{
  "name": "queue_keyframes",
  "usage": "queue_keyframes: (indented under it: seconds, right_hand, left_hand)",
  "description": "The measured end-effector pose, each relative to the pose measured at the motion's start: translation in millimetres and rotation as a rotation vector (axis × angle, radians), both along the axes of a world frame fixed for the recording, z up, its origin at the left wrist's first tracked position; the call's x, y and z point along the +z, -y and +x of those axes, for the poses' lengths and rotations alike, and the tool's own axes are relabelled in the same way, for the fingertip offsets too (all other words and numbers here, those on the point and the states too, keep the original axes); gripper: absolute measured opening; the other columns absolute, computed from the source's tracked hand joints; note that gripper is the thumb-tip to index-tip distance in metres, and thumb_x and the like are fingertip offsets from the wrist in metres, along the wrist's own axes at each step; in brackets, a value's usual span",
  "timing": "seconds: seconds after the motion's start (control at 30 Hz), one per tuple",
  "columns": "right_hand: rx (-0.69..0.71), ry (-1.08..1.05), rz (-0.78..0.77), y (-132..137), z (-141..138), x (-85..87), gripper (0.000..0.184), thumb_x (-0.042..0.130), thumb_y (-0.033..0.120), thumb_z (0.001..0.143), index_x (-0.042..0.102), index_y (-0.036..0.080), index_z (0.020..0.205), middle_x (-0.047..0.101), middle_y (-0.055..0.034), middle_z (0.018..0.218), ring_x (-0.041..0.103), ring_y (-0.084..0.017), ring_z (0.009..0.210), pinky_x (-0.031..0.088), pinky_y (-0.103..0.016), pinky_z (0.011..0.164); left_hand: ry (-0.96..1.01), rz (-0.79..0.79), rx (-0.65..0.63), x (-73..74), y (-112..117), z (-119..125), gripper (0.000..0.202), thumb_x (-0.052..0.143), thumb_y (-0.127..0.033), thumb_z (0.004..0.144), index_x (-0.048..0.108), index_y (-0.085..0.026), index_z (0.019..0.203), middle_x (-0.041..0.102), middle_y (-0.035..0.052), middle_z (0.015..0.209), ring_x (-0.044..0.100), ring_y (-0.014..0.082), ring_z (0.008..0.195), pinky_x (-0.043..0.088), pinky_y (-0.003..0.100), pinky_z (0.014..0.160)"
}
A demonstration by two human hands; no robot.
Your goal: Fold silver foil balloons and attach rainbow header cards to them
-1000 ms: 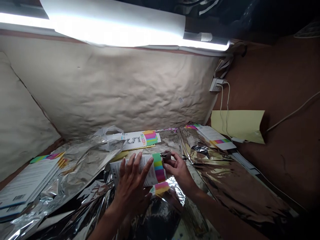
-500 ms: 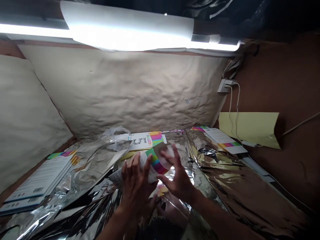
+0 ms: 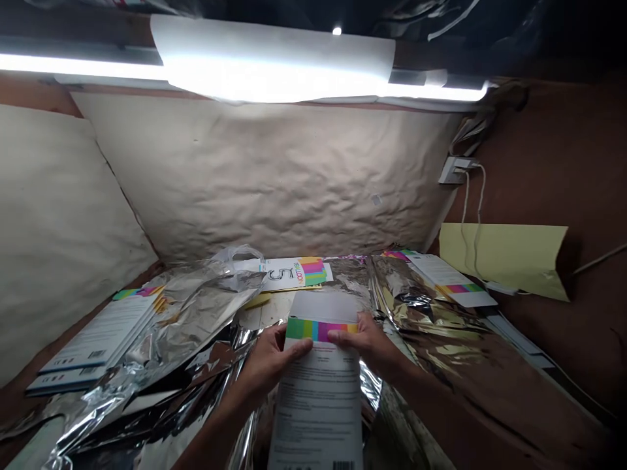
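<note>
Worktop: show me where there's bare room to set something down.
One small pale patch looks bare, between the number 5 packet, silver foil, held packet and left hand. Crowded: silver foil and stacked cards at left; gold foil and another card at right.

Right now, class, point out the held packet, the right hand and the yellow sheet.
Held packet (image 3: 317, 398), head view: its printed text panel.
Right hand (image 3: 370, 342), head view: its middle.
Yellow sheet (image 3: 516, 260), head view: its bare middle.

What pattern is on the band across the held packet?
The band has stripes, including green, light blue, purple and pink; best seen in the head view.
</note>
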State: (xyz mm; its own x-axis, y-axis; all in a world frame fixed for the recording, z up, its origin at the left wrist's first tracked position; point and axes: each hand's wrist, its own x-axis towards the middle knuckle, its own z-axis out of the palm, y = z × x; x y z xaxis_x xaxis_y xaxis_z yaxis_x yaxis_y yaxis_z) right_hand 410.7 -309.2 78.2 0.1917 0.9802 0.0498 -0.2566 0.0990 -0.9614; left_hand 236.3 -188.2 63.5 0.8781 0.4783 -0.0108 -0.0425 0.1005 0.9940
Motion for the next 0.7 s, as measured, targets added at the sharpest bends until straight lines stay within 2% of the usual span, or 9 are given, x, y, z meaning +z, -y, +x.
queue_keyframes:
  seconds: [0.07,0.2,0.33,0.43,0.5,0.57,0.63,0.7]
  right_hand:
    - [-0.011,-0.002,-0.045,-1,3,-10.0,0.044,0.084,0.04,0.068,0.073,0.014,0.102,0.075,-0.0069,0.088,0.07,-0.024,0.079,0.055,-0.037,0.078]
    - [-0.049,-0.041,-0.094,-2,9,-34.6,0.04,0.084,0.035,0.068,0.073,0.014,0.1,0.075,-0.0064,0.087,0.07,-0.022,0.078,0.054,-0.032,0.073]
    - [-0.036,-0.094,-0.169,-2,14,-55.7,0.042,0.083,0.039,0.069,0.071,0.012,0.099,0.075,-0.0076,0.084,0.069,-0.021,0.072,0.054,-0.031,0.067]
    - [-0.071,-0.109,-0.227,-2,15,-64.9,0.045,0.081,0.044,0.07,0.069,0.012,0.1,0.074,-0.0077,0.084,0.068,-0.02,0.07,0.054,-0.031,0.066]
    - [-0.084,-0.082,-0.228,-2,15,-67.1,0.047,0.083,0.043,0.067,0.069,0.014,0.101,0.074,-0.0066,0.085,0.069,-0.021,0.073,0.054,-0.031,0.067]
    - [-0.076,-0.019,-0.224,-1,15,-67.6,0.047,0.085,0.04,0.063,0.069,0.015,0.1,0.074,-0.0054,0.086,0.068,-0.022,0.074,0.054,-0.031,0.067]
    - [-0.063,0.043,-0.25,0,16,-68.2,0.045,0.084,0.039,0.062,0.069,0.014,0.097,0.073,-0.0044,0.083,0.067,-0.021,0.072,0.052,-0.029,0.063]
    - [-0.048,0.079,-0.283,2,16,-70.1,0.042,0.084,0.039,0.062,0.068,0.014,0.091,0.072,-0.0032,0.078,0.065,-0.019,0.068,0.05,-0.027,0.059]
  left_hand:
    - [-0.007,-0.103,-0.001,-10.7,-3,5,0.043,0.076,-0.043,0.076,0.071,-0.01,0.104,0.074,0.01,0.091,0.069,0.0232,0.082,0.053,0.032,0.075]
    - [-0.034,-0.196,-0.002,-33.5,-4,14,0.041,0.08,-0.042,0.072,0.073,-0.009,0.094,0.074,0.0087,0.08,0.067,0.0204,0.072,0.051,0.029,0.068]
    - [-0.077,-0.261,0.004,-40.5,-2,18,0.044,0.076,-0.048,0.075,0.073,-0.008,0.093,0.073,0.0088,0.075,0.067,0.0202,0.066,0.051,0.029,0.064]
    - [-0.155,-0.226,0.033,-42.6,-3,19,0.043,0.075,-0.047,0.074,0.072,-0.008,0.092,0.073,0.0084,0.074,0.067,0.0203,0.066,0.051,0.028,0.062]
    - [-0.173,-0.152,0.074,-45.1,-6,20,0.042,0.08,-0.039,0.069,0.071,-0.01,0.097,0.074,0.0077,0.081,0.068,0.0212,0.073,0.052,0.028,0.066]
    - [-0.151,-0.095,0.096,-48.0,-8,20,0.049,0.083,-0.032,0.064,0.068,-0.013,0.107,0.074,0.007,0.092,0.069,0.0226,0.083,0.053,0.029,0.072]
    - [-0.135,-0.081,0.072,-50.1,-9,20,0.053,0.084,-0.03,0.064,0.066,-0.014,0.111,0.074,0.0076,0.096,0.069,0.0234,0.087,0.053,0.03,0.073]
    - [-0.153,-0.096,0.029,-50.9,-10,20,0.051,0.083,-0.031,0.065,0.067,-0.012,0.11,0.074,0.0084,0.095,0.069,0.0226,0.082,0.053,0.029,0.07]
